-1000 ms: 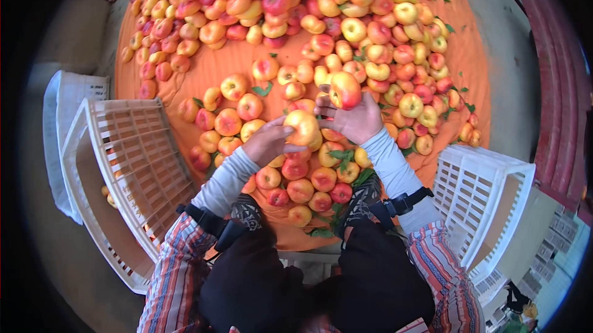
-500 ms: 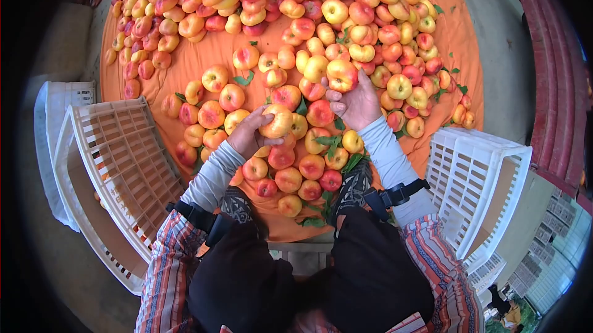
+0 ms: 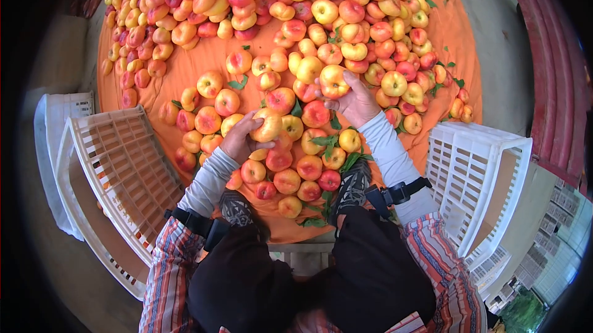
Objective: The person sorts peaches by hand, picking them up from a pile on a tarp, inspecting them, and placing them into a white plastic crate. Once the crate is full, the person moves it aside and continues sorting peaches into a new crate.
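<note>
A big heap of flat red-and-yellow peaches (image 3: 296, 30) lies on an orange cloth (image 3: 204, 64) in front of me. My left hand (image 3: 238, 140) grips one yellow-orange peach (image 3: 269, 125) just above the near pile. My right hand (image 3: 357, 102) holds another peach (image 3: 333, 81), yellow with a red blush, lifted a little higher and to the right. More peaches and green leaves (image 3: 327, 141) lie between and below my hands.
A white slatted plastic crate (image 3: 117, 166) stands tilted at my left with a few fruits inside. Another white crate (image 3: 488, 172) stands at my right. My knees in dark trousers (image 3: 309, 277) fill the bottom. A red metal frame (image 3: 556, 67) runs along the right.
Both hands have kept their peaches and drifted slightly left and up in view. The camera has tilted, so the heap and crates sit a little lower and more to the left.
</note>
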`<state>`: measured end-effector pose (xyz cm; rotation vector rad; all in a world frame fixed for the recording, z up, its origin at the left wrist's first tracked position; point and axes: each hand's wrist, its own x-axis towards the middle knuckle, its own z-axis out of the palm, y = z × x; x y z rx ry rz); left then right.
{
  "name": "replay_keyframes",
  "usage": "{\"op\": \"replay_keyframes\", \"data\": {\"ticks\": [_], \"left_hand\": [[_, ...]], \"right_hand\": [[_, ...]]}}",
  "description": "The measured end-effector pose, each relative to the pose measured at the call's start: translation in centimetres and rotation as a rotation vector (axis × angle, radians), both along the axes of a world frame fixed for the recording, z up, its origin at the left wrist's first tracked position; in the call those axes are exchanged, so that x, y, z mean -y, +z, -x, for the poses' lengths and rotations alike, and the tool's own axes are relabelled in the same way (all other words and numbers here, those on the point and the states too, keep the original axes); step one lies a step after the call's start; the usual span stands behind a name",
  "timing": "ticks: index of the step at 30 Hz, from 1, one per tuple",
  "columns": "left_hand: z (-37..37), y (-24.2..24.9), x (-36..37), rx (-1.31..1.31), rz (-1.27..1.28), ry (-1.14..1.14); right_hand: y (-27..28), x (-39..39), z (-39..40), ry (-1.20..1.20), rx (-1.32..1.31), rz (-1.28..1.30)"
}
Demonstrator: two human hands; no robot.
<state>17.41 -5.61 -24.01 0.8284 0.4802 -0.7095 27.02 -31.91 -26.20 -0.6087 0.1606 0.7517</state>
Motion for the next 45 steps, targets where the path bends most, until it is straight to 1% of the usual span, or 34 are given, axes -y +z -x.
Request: {"op": "replay_keyframes", "data": {"ticks": [2, 4, 6, 8, 9, 12, 13, 14, 15, 16, 17, 18, 20, 22, 25, 28, 29, 32, 33, 36, 37, 40, 44, 45], "left_hand": [[0.0, 0.0, -0.3, -0.001, -0.032, 0.009], [-0.2, 0.1, -0.2, 0.010, -0.043, 0.006], [-0.6, 0.6, 0.1, 0.007, -0.096, 0.014], [-1.0, 0.0, -0.2, 0.055, -0.050, 0.003], [-1.2, 0.2, 0.0, 0.053, -0.059, 0.006], [-1.8, 0.3, 0.2, 0.038, -0.134, 0.023], [-1.9, 0.3, 0.2, 0.029, -0.168, 0.029], [-2.2, 0.3, 0.3, 0.029, -0.171, 0.024], [-2.4, 0.3, 0.4, 0.028, -0.174, 0.020], [-2.7, 0.3, 0.5, 0.025, -0.178, 0.016], [-3.0, 0.4, 0.6, 0.020, -0.177, 0.011], [-3.4, 0.7, 0.9, 0.036, -0.181, 0.009], [-4.1, 1.5, 1.5, 0.064, -0.192, 0.012], [-4.6, 1.3, 1.2, 0.063, -0.190, 0.013], [-5.3, 1.8, 0.9, 0.063, -0.187, 0.013], [-5.9, 2.0, 0.8, 0.043, -0.205, 0.044], [-6.0, 1.6, 0.6, 0.052, -0.202, 0.026], [-6.3, 0.9, 0.1, 0.046, -0.206, 0.019], [-6.3, 0.7, 0.0, 0.026, -0.226, 0.026], [-6.4, -0.1, -0.1, -0.020, -0.255, 0.055], [-6.3, -0.6, -0.2, -0.028, -0.250, 0.070], [-6.2, -0.8, -0.5, -0.050, -0.237, 0.088], [-6.1, -0.9, -0.8, -0.041, -0.192, 0.037], [-6.1, -1.0, -0.7, -0.049, -0.205, 0.054]], "right_hand": [[-0.1, 0.5, 0.0, -0.011, 0.030, 0.016], [-0.8, 1.4, 0.3, -0.084, 0.071, 0.075], [0.0, 3.2, 0.5, -0.170, 0.086, 0.141], [0.0, 5.9, 0.0, -0.220, 0.119, 0.172], [1.0, 7.3, -0.1, -0.281, 0.120, 0.234], [2.5, 11.6, -1.0, -0.564, 0.057, 0.464], [2.3, 13.5, -1.5, -0.621, 0.104, 0.578], [2.3, 15.2, -2.2, -0.655, 0.109, 0.749], [2.3, 16.7, -3.0, -0.689, 0.094, 0.974], [1.6, 18.4, -4.1, -0.667, 0.100, 1.295], [-4.0, 22.6, -5.6, -0.649, 0.215, 1.575], [-3.3, 24.0, -6.3, -0.520, 0.220, 1.884], [-4.3, 26.4, -8.2, -0.473, -0.018, 2.164], [-2.0, 27.3, -9.1, -0.304, -0.283, 2.408], [-1.9, 28.7, -9.1, -0.088, -0.454, 2.584], [-4.3, 29.9, -8.8, 0.363, -0.509, 2.333], [-4.9, 29.8, -8.3, 0.468, -0.496, 2.359], [-5.5, 28.5, -7.8, 0.173, -0.394, 2.469], [-5.6, 27.9, -7.7, 0.004, -0.209, 2.521], [-7.5, 27.8, -7.6, -0.131, 0.335, 2.375], [-7.7, 28.0, -7.8, -0.180, 0.427, 2.321], [-8.2, 28.8, -8.8, -0.071, 0.440, 2.373], [-8.4, 31.3, -11.7, 0.192, 0.334, 2.163], [-8.1, 31.1, -12.1, 0.201, 0.303, 2.151]]}}
